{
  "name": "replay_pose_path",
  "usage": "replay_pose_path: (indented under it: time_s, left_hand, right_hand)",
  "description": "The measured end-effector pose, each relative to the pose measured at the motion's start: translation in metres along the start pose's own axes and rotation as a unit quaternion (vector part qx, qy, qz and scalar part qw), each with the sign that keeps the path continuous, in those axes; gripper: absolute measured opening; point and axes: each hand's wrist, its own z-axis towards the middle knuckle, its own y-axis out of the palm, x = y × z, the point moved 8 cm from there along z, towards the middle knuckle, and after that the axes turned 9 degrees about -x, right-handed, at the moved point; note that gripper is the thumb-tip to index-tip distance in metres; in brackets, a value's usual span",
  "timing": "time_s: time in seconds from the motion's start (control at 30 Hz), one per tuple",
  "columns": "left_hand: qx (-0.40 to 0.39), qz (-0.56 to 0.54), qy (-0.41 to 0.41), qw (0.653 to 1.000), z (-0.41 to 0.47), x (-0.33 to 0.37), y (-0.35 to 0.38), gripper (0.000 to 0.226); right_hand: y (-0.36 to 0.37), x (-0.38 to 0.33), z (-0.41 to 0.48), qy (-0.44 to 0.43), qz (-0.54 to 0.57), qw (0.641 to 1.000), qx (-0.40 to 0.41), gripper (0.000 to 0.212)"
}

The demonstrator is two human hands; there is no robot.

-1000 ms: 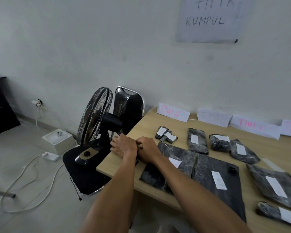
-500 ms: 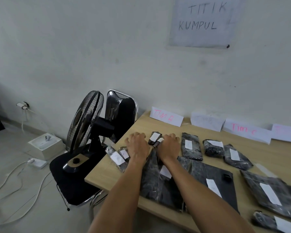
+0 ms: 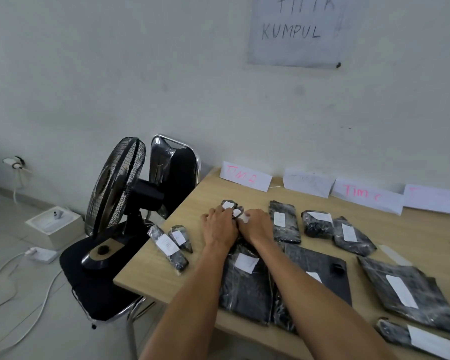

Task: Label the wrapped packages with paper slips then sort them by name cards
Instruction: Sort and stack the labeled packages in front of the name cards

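Note:
Several black wrapped packages with white paper slips lie on the wooden table (image 3: 413, 237). My left hand (image 3: 220, 228) and my right hand (image 3: 257, 226) meet over a cluster of small labelled packages (image 3: 229, 205) in front of the "TIM 2" name card (image 3: 246, 175). Their curled fingers close around this cluster. Both forearms cross a large flat package (image 3: 244, 284). Two small packages (image 3: 168, 246) lie near the table's left edge. More name cards lean on the wall: a faint one (image 3: 308, 181), "TIM C" (image 3: 366, 194) and another (image 3: 431, 198).
A black fan (image 3: 115, 188) stands on a black chair (image 3: 177, 172) right beside the table's left edge. Other labelled packages lie in the middle (image 3: 283, 222), (image 3: 351, 235) and to the right (image 3: 411, 292), (image 3: 421, 339). Cables and a white box (image 3: 52, 224) are on the floor.
My hands moved from the table's left edge, leaving two small packages there, to the small packages before the "TIM 2" card, then drew together around them.

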Motion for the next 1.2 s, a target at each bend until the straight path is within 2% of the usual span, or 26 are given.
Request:
replay_pose_path:
  time_s: [0.23, 0.33, 0.4, 0.53, 0.67, 0.8, 1.07, 1.2]
  left_hand:
    - [-0.007, 0.001, -0.026, 1.0, 0.0, 0.003, -0.003, 0.021]
    - [-0.007, 0.004, -0.021, 1.0, -0.003, 0.01, -0.003, 0.025]
    - [-0.003, 0.006, -0.011, 1.0, -0.005, 0.017, -0.004, 0.027]
    - [0.022, -0.014, 0.01, 1.0, -0.007, 0.037, -0.011, 0.029]
    - [0.029, -0.03, 0.079, 0.996, -0.017, 0.084, -0.009, 0.029]
    - [0.024, -0.058, 0.13, 0.99, -0.037, 0.135, 0.001, 0.027]
    - [-0.038, -0.077, 0.299, 0.95, -0.106, 0.272, 0.036, 0.024]
    - [-0.066, -0.028, 0.374, 0.924, -0.144, 0.324, 0.053, 0.027]
  right_hand:
    - [-0.004, 0.0, -0.007, -0.02, -0.006, 1.0, -0.02, 0.02]
    - [-0.006, 0.004, -0.01, -0.031, 0.001, 0.999, -0.024, 0.009]
    - [-0.011, 0.009, -0.014, -0.035, 0.007, 0.999, -0.017, 0.023]
    - [-0.038, 0.009, -0.03, -0.056, 0.031, 0.997, 0.037, 0.032]
    - [-0.077, 0.031, -0.049, -0.058, 0.021, 0.995, 0.081, 0.032]
    - [-0.116, 0.076, -0.081, -0.017, 0.009, 0.995, 0.098, 0.032]
    - [-0.196, 0.185, -0.163, 0.043, -0.085, 0.986, 0.136, 0.041]
    - [-0.225, 0.233, -0.21, 0.09, -0.109, 0.981, 0.132, 0.061]
